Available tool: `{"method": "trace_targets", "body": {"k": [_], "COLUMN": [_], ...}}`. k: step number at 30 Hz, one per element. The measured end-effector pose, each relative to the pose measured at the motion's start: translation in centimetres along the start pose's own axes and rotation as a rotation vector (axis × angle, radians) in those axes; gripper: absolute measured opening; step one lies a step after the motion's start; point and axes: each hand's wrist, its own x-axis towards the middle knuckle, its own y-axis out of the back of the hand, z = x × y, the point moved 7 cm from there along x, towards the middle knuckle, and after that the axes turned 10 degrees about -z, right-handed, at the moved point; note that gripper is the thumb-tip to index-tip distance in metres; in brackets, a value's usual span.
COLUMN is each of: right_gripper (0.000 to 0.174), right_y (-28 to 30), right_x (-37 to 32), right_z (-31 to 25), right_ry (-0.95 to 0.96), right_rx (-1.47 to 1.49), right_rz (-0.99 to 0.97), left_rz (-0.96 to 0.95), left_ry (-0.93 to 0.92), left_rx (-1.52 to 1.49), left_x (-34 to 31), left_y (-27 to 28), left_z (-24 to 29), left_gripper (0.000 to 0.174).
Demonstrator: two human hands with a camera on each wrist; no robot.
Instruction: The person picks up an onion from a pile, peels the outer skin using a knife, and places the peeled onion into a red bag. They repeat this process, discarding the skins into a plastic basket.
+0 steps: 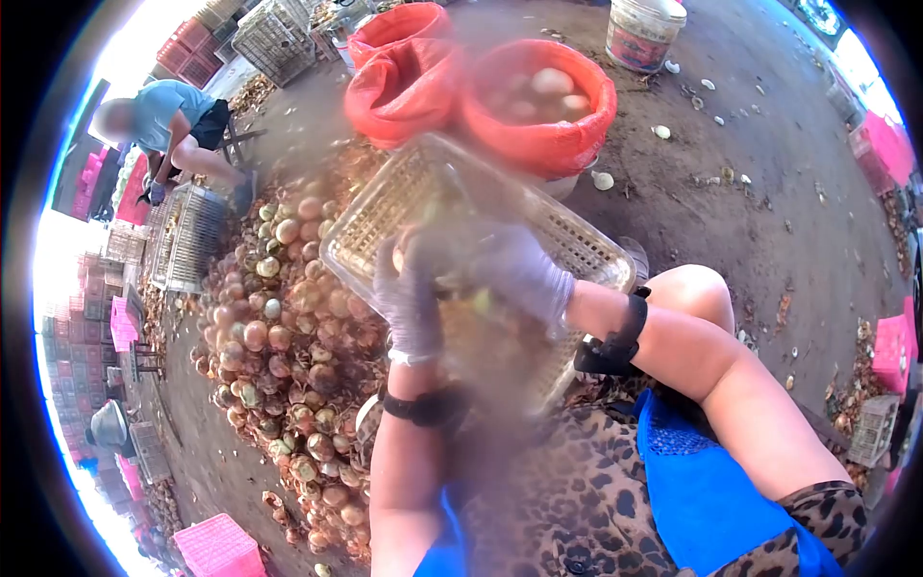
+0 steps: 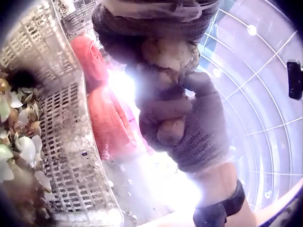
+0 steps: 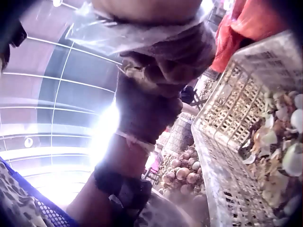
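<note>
In the head view my gloved left hand holds an onion above a plastic crate. The onion appears pale and round between both hands in the left wrist view. My gloved right hand meets it from the other side, its fingers curled and its thumb against the onion. Whether a small tool sits in that fist, I cannot tell. Loose onion skins and pale peeled pieces lie inside the crate. Blur covers part of the hands in the head view.
A large heap of unpeeled onions spreads left of the crate. Beyond it stand a red-lined tub of peeled onions, a red sack and a white bucket. Another person bends over a crate at the far left.
</note>
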Motion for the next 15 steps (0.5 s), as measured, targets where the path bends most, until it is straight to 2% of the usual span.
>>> {"method": "trace_targets", "body": {"k": [3, 6, 7, 8, 9, 10, 11, 13, 15], "right_gripper": [0.050, 0.049, 0.049, 0.049, 0.048, 0.047, 0.045, 0.041, 0.036], "right_y": [-1.0, -1.2, -1.0, -0.6, -0.2, 0.2, 0.3, 1.2, 1.6], "right_x": [0.0, -1.0, -0.8, -0.4, 0.0, 0.5, 0.9, 1.3, 0.6], "right_z": [-1.1, -2.4, -2.8, -2.5, -1.7, -1.0, -0.3, 1.1, 0.8], "right_ry": [0.149, 0.004, 0.132, 0.262, 0.298, 0.336, 0.277, 0.145, -0.004], "right_rx": [0.092, -0.026, -0.172, -0.318, -0.406, -0.493, -0.522, -0.342, 0.077], "right_rz": [-0.040, 0.002, 0.011, 0.020, 0.021, 0.025, 0.013, 0.007, 0.032], "left_rz": [-0.036, -0.079, -0.134, -0.155, -0.059, -0.116, -0.170, -0.244, -0.268], "left_ry": [-0.081, 0.065, 0.150, -0.213, -0.575, -0.531, -0.482, -0.364, -0.198], "left_rx": [0.053, -0.054, -0.136, 0.170, 0.475, 0.490, 0.505, 0.508, 0.458], "left_x": [0.4, 0.3, 0.8, 0.9, 0.0, 0.3, 0.3, 0.6, 1.2], "left_y": [0.4, 1.1, 1.0, 1.1, 1.3, 1.1, 1.2, 1.7, 2.3], "left_z": [0.2, -2.1, -3.3, -3.1, -3.2, -3.4, -3.4, -3.4, -3.5], "left_gripper": [0.029, 0.029, 0.029, 0.028, 0.032, 0.037, 0.043, 0.054, 0.057]}}
